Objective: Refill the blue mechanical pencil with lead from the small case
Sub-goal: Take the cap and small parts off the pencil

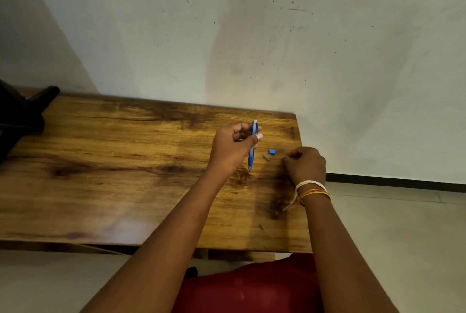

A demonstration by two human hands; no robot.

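Observation:
My left hand [230, 148] grips the blue mechanical pencil [252, 151] near its upper half, holding it almost upright above the wooden table [113, 161] with its tip pointing down toward me. A small blue piece [271, 152] and a small grey piece [266, 157] lie on the table just right of the pencil. My right hand [303, 165] rests on the table beside those pieces, fingers curled shut; whether it pinches anything is hidden. The lead case is not clearly visible.
The table's right edge [302, 186] runs just under my right wrist, with floor beyond. A white wall rises directly behind the table. A dark object [22, 116] sits at the far left corner.

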